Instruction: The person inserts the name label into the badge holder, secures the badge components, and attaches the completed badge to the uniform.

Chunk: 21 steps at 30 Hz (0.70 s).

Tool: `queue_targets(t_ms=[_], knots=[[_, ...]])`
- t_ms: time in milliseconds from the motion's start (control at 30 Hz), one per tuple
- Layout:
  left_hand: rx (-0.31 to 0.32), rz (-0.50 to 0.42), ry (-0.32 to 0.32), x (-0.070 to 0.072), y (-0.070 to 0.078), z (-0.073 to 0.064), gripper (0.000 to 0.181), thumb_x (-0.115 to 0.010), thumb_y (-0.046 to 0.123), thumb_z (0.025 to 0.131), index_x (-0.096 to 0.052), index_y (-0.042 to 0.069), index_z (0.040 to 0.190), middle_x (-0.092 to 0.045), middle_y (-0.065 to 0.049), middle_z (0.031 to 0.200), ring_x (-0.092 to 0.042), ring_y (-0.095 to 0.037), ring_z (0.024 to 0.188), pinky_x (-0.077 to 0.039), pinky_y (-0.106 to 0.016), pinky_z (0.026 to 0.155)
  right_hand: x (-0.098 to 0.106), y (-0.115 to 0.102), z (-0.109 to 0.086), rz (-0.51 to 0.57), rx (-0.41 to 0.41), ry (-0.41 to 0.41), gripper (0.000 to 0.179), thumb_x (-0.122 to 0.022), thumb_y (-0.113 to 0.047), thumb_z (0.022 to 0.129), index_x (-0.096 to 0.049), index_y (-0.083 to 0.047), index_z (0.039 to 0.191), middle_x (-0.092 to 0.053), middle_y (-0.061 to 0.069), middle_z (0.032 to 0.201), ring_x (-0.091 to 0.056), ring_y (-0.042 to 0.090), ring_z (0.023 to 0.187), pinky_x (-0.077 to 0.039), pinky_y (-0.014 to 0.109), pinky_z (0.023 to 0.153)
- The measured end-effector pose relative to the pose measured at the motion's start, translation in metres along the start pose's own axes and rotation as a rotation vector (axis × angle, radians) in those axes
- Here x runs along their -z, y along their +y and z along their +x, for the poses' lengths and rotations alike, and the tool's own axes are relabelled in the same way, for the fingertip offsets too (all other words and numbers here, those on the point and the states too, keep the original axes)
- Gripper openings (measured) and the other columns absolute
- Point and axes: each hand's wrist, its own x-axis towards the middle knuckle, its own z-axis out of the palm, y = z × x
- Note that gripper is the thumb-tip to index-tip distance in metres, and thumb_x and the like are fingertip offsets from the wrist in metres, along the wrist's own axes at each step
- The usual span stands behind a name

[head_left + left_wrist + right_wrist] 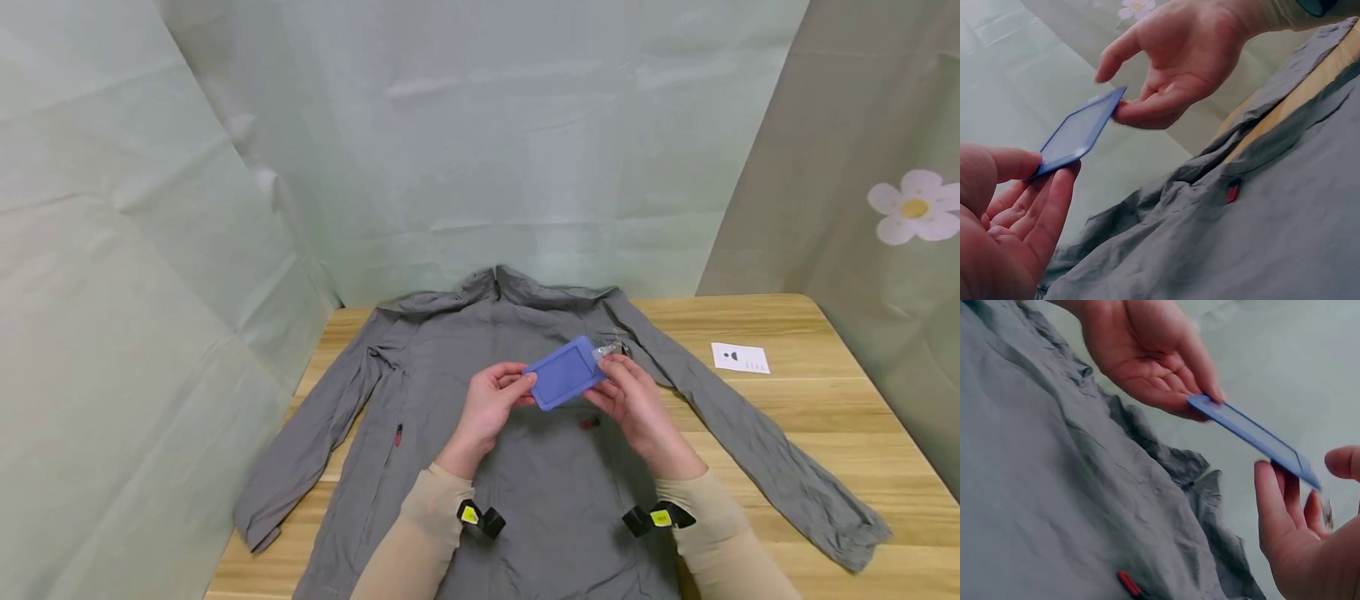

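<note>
A blue card holder (562, 373) is held up over a grey jacket (457, 367). My left hand (489, 406) pinches one end, thumb on top and fingers beneath, as the left wrist view shows. At the opposite end, my right hand (636, 406) touches the underside with its fingers. Its thumb (1342, 462) stands lifted apart from the holder (1263, 439). A clear strap with a small metal clip (609, 348) hangs at that end, partly hidden by the right fingers.
The jacket lies spread out on a wooden table (832, 433), sleeves to both sides, with red zipper pulls (398, 435) on its front. A white printed card (740, 357) lies to the right, beyond the sleeve. Pale cloth walls (510, 150) stand behind and beside the table.
</note>
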Motion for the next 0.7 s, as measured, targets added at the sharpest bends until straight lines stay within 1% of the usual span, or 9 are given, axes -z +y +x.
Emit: queue_targets(t_ms=[67,133,167,233,300,400,533,700], knots=[[-0.007,0.014,0.002,0.003,0.002,0.000,0.024,-0.073,0.001,0.100,-0.069,-0.014,0.118,-0.076,-0.007,0.091,-0.073,-0.012,0.072,-0.065,-0.031,0.074,0.005,-0.006,-0.001,0.004,-0.008,-0.057,0.008,-0.051,-0.013,0.111,-0.055,-0.007,0.113,-0.075,0.001,0.096,-0.075,0.014,0.086,-0.065,0.033,0.086],[-0.016,0.023,0.007,0.006,0.003,0.000,0.026,-0.073,0.003,0.101,-0.069,-0.014,0.120,-0.076,-0.006,0.093,-0.072,-0.011,0.072,-0.064,-0.028,0.072,0.010,-0.013,-0.004,-0.025,-0.011,-0.110,0.016,-0.050,-0.018,0.114,-0.061,-0.007,0.114,-0.076,0.002,0.098,-0.076,0.015,0.087,-0.065,0.034,0.087],[-0.021,0.024,0.012,0.006,0.004,0.000,0.026,-0.072,0.004,0.102,-0.069,-0.013,0.121,-0.076,-0.005,0.092,-0.072,-0.011,0.072,-0.063,-0.027,0.071,0.013,-0.016,-0.005,-0.038,-0.009,-0.134,0.019,-0.050,-0.019,0.114,-0.064,-0.007,0.116,-0.077,0.003,0.099,-0.076,0.015,0.088,-0.065,0.034,0.087],[-0.025,0.022,0.020,0.007,0.004,0.001,0.027,-0.071,0.006,0.103,-0.069,-0.013,0.122,-0.076,-0.004,0.093,-0.072,-0.011,0.073,-0.063,-0.026,0.070,0.018,-0.021,-0.007,-0.083,0.000,-0.173,0.023,-0.051,-0.022,0.115,-0.069,-0.008,0.120,-0.078,0.004,0.102,-0.076,0.015,0.090,-0.064,0.034,0.087],[-0.017,0.015,0.031,0.008,0.005,0.001,0.027,-0.071,0.006,0.103,-0.070,-0.012,0.123,-0.076,-0.003,0.092,-0.072,-0.011,0.072,-0.063,-0.025,0.069,0.022,-0.025,-0.009,-0.145,0.008,-0.193,0.025,-0.054,-0.022,0.114,-0.070,-0.006,0.123,-0.077,0.004,0.103,-0.076,0.015,0.091,-0.064,0.033,0.087],[-0.002,0.007,0.049,0.009,0.007,0.001,0.027,-0.070,0.005,0.103,-0.070,-0.013,0.124,-0.075,-0.002,0.091,-0.071,-0.010,0.071,-0.062,-0.024,0.068,0.024,-0.028,-0.010,-0.217,0.018,-0.210,0.023,-0.057,-0.017,0.112,-0.070,-0.002,0.124,-0.078,0.004,0.104,-0.077,0.015,0.092,-0.064,0.033,0.087],[0.002,-0.002,0.060,0.011,0.010,0.002,0.027,-0.069,0.003,0.104,-0.069,-0.015,0.124,-0.074,-0.001,0.089,-0.070,-0.009,0.069,-0.062,-0.023,0.066,0.023,-0.030,-0.012,-0.266,0.031,-0.206,0.019,-0.061,-0.010,0.110,-0.071,0.001,0.122,-0.079,0.004,0.103,-0.078,0.016,0.093,-0.064,0.033,0.087],[-0.007,-0.009,0.057,0.013,0.011,0.004,0.027,-0.068,0.001,0.104,-0.068,-0.016,0.124,-0.074,0.001,0.087,-0.069,-0.006,0.069,-0.060,-0.021,0.065,0.022,-0.033,-0.014,-0.340,0.050,-0.200,0.032,-0.065,-0.011,0.109,-0.067,0.014,0.127,-0.079,0.007,0.105,-0.078,0.018,0.096,-0.064,0.034,0.089]])
